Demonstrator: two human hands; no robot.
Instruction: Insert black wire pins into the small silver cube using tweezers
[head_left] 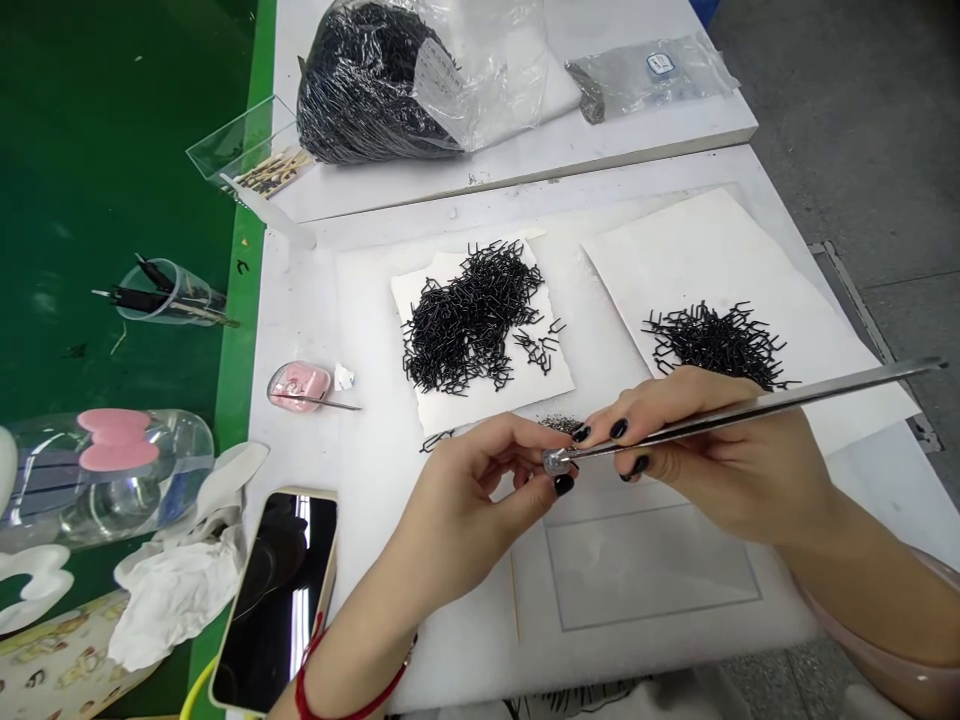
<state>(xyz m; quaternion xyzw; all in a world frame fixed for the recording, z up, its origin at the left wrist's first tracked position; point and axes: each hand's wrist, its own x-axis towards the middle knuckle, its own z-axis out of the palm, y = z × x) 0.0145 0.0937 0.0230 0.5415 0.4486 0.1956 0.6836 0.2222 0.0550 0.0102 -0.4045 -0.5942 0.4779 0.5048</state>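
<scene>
My left hand (480,500) pinches a small silvery-grey piece (556,461) between thumb and fingertips. Its exact kind is too small to make out. In my right hand (720,460) lie long metal tweezers (787,398), their tip against the grey piece and their tail pointing right. Both hands meet over the white padded table. Just behind the fingertips is a little heap of tiny metallic bits (559,424), partly hidden. Beyond the hands, a pile of small black forked pieces (472,315) rests on a white sheet, and a second black pile (716,345) sits on the right-hand paper.
A phone (277,600) lies at left, near a pink item in a clear case (298,385). A clear rectangular sheet (652,570) is in front. At the back are a bag of black pieces (375,85), a clear box of sticks (266,170) and a small labelled bag (652,75).
</scene>
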